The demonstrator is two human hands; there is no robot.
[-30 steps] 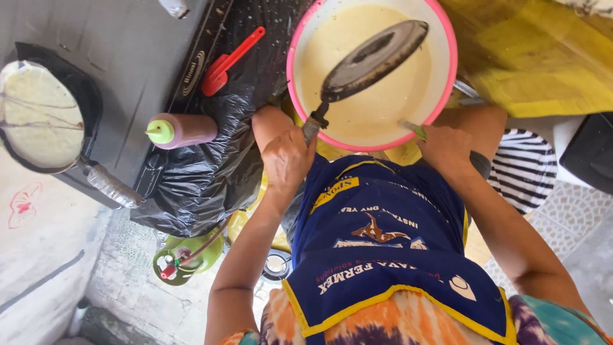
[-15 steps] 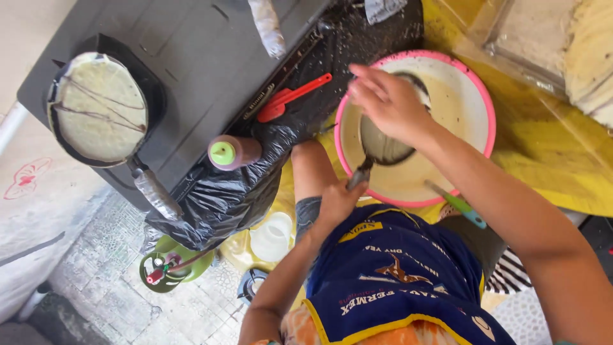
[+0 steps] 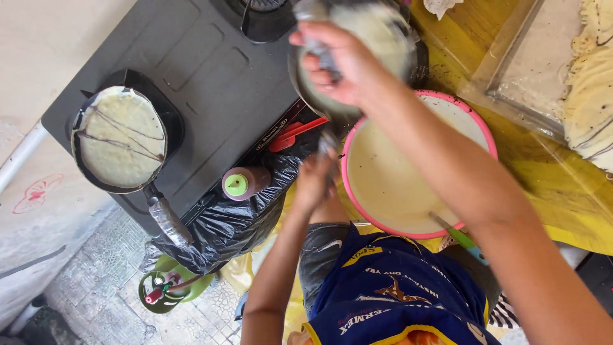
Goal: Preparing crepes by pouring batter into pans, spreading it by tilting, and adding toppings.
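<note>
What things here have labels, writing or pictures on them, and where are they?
Stove label: small pale strip on the black stove's front edge, beside the red spatula.
Apron: bottom middle, blue with yellow trim, white and yellow lettering and a small picture.
Red drawing: far left, on the pale wall.
Squeeze bottle: pink, green cap, no label visible.
No screens.

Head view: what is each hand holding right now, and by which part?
The left hand grips the pan's handle, lifting the batter-coated pan. The right hand is closed on a blurred grey utensil; which part cannot be told.
</note>
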